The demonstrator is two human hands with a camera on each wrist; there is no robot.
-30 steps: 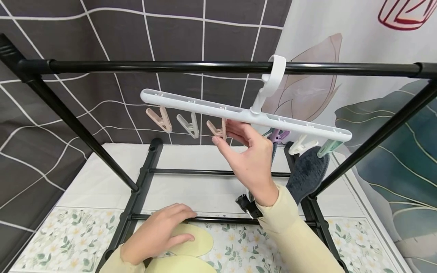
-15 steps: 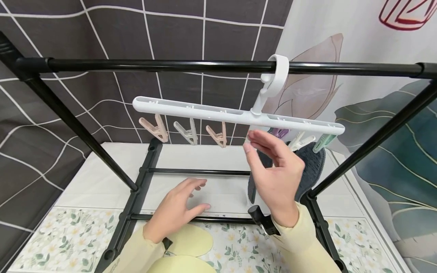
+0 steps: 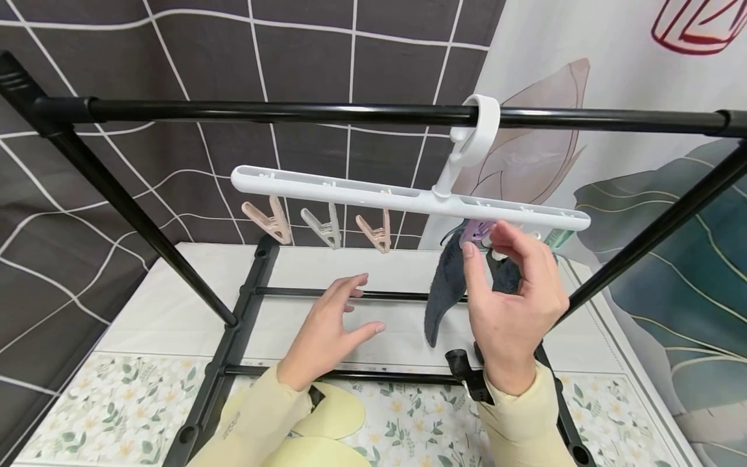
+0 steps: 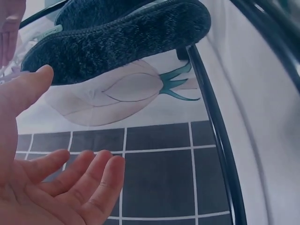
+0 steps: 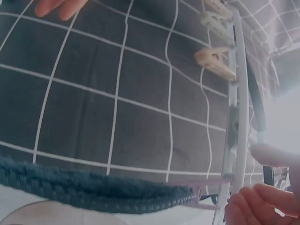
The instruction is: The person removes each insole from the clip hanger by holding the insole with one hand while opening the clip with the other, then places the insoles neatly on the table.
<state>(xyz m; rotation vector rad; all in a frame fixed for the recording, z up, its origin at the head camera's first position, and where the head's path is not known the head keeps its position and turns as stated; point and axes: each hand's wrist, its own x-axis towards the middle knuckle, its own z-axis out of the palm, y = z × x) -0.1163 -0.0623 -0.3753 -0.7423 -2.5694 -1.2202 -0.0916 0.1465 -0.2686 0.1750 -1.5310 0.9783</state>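
A white clip hanger [image 3: 362, 194] hangs from the black rail [image 3: 280, 111]. Two dark grey fuzzy insoles hang under its right half: one insole [image 3: 445, 285] from a purple clip [image 3: 475, 231], the other insole [image 3: 506, 275] partly behind my right hand [image 3: 516, 308]. That hand is raised close by the purple clip, thumb and fingers apart on either side of it in the head view. My left hand [image 3: 327, 331] hovers left of the insoles, fingers spread and holding nothing. In the left wrist view its thumb overlaps the lower edge of an insole [image 4: 117, 44].
Two peach clips and a grey clip [image 3: 327, 227] dangle from the hanger's left half. A green clip [image 3: 558, 239] shows at its right end. Pale yellow oval pieces [image 3: 332, 412] lie on the floral cloth [image 3: 128, 408]. The rack's slanted posts [image 3: 140, 220] stand at both sides.
My right hand has moved right, from a peach clip to beside the purple one. My left hand has lifted off the yellow pieces and moved up and right. The hanger has dipped at its left end.
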